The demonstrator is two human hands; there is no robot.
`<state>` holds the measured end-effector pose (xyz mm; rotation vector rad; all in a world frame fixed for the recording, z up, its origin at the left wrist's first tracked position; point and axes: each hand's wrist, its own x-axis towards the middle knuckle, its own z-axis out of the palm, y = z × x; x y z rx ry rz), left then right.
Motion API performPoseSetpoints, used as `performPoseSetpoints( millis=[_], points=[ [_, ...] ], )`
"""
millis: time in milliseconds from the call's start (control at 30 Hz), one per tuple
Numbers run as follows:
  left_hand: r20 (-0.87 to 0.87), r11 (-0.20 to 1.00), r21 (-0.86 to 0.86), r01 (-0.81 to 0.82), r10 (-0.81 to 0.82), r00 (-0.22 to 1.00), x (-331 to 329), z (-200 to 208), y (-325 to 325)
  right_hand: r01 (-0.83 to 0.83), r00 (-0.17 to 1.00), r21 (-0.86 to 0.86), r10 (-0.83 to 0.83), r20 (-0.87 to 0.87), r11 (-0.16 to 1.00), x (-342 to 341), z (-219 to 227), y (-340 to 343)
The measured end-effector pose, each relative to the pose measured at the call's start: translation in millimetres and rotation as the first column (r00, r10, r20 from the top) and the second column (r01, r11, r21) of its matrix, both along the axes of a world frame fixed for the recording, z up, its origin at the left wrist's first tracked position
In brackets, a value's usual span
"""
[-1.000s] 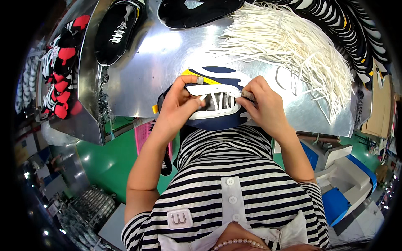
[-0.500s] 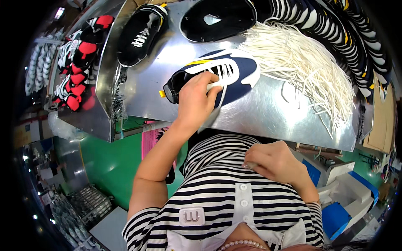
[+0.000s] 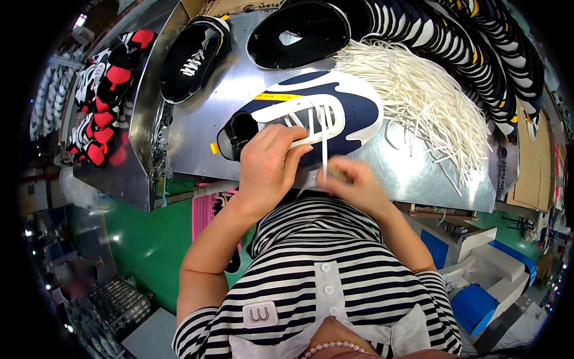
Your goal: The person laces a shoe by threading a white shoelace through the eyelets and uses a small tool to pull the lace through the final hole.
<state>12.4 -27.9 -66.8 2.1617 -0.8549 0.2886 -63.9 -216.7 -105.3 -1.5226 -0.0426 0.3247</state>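
Observation:
A navy and white shoe upper [image 3: 359, 107] with a yellow stripe lies on the metal bench, its toe pointing right. A white shoelace [image 3: 324, 152] crosses its eyelets in several rows. My left hand [image 3: 267, 164] is closed on the near edge of the upper's lacing opening, thumb and fingers pinched together. Below the upper, my right hand [image 3: 350, 182] is closed on the lace, which runs taut from the eyelets down to its fingertips. Those fingertips are slightly blurred by motion.
A heap of loose white laces [image 3: 418, 102] lies right of the upper. Long rows of stacked uppers [image 3: 430, 36] stand behind it. Two more dark uppers, one laced [image 3: 194, 60] and one broad [image 3: 299, 35], lie at the back. Red-and-black shoe pieces [image 3: 104, 116] sit beyond the bench's left wall.
My right hand has come up from in front of my shirt to below the upper, drawing the lace toward me. My left hand stays at the upper, which has turned slightly.

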Motion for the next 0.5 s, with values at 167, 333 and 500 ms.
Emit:
performPoseSetpoints(
  millis=[167,333,500],
  points=[
    [-0.149,0.943,0.331,0.036,0.015,0.989,4.5,-32.0,7.1,0.043,0.968,-0.182,0.004,0.251,0.982,-10.6,-16.6,-2.5],
    [-0.31,0.949,0.3,0.092,0.006,0.951,18.3,-33.4,5.9,0.305,0.933,-0.291,-0.224,0.281,0.907,42.0,-1.7,-1.7],
    [-0.346,0.968,0.205,0.143,-0.065,0.936,24.8,-35.7,8.7,0.383,0.889,-0.311,-0.256,0.38,0.87,56.3,-15.8,-0.1]
  ],
)
